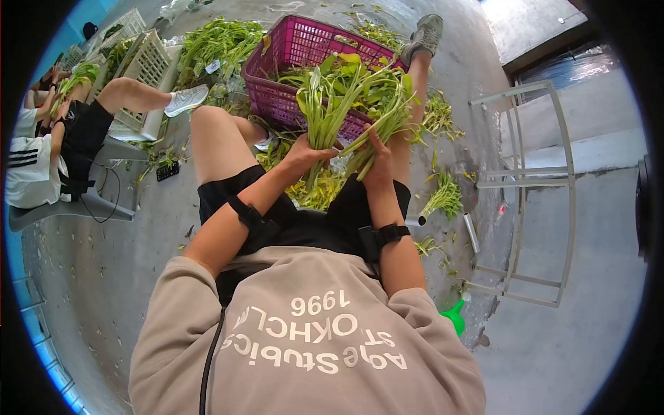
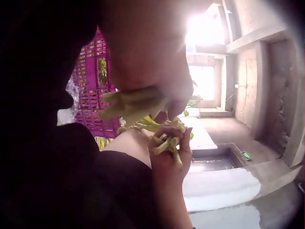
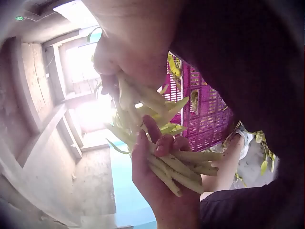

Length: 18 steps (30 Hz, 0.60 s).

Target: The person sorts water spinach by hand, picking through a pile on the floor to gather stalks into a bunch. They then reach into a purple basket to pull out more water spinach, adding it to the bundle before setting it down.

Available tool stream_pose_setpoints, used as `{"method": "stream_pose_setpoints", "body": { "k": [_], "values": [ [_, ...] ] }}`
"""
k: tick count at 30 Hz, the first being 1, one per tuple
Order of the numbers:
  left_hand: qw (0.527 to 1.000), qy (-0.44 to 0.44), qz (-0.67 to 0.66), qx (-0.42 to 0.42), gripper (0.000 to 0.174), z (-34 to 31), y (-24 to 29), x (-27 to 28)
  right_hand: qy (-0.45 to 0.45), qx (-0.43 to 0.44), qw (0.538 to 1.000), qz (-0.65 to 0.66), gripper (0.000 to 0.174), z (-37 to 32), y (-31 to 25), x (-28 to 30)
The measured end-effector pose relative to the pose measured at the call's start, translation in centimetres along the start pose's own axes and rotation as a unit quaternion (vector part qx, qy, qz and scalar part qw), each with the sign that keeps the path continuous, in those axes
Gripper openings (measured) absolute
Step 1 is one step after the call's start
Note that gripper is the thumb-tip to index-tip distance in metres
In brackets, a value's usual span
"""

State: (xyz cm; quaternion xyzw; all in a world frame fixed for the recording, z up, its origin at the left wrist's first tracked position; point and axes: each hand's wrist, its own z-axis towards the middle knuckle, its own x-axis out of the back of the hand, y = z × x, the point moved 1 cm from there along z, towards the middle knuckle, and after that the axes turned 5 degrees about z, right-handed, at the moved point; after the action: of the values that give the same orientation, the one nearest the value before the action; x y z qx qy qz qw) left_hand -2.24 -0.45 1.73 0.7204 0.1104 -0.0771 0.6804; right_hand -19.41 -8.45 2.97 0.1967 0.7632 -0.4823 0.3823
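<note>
In the head view my left hand (image 1: 309,155) grips a bunch of long-stemmed leafy greens (image 1: 324,114), leaves pointing away from me and stalks hanging below the fingers. Close on its right, my right hand (image 1: 377,160) holds a second bunch of leafy greens (image 1: 387,124), tilted to the right. The left wrist view shows pale stem ends (image 2: 167,144) poking out of the right hand's curled fingers. In the right wrist view, thick stalks (image 3: 176,171) lie across the left palm under its fingers. Both bunches overlap the near rim of a purple basket (image 1: 277,97).
The basket holds more greens and stands between my legs. Yellowed leaves (image 1: 315,192) lie beneath my hands. A heap of greens (image 1: 221,45) sits left of the basket, a loose bunch (image 1: 444,195) to the right. A metal frame (image 1: 570,138) stands at right; another person sits at left.
</note>
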Motion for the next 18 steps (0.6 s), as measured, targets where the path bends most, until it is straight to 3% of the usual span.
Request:
{"method": "stream_pose_setpoints", "body": {
  "k": [6,9,12,18],
  "values": [
    [0.999,-0.003,-0.042,0.028,0.025,0.3,-0.5,0.7,-0.04,-0.012,0.999,0.027,0.012,0.7,0.7,0.8],
    [0.998,0.012,-0.002,0.063,0.03,0.4,-1.1,0.5,-0.026,0.032,0.999,-0.005,0.012,0.3,0.7,0.2],
    [0.998,0.011,-0.003,0.055,0.031,0.6,-1.5,0.6,-0.021,0.059,0.996,-0.064,0.013,0.0,0.6,-0.2],
    [0.999,0.023,0.027,0.011,0.019,0.7,-1.6,1.0,-0.025,0.003,0.984,-0.176,0.018,-0.1,1.2,-0.6]
  ]
}}
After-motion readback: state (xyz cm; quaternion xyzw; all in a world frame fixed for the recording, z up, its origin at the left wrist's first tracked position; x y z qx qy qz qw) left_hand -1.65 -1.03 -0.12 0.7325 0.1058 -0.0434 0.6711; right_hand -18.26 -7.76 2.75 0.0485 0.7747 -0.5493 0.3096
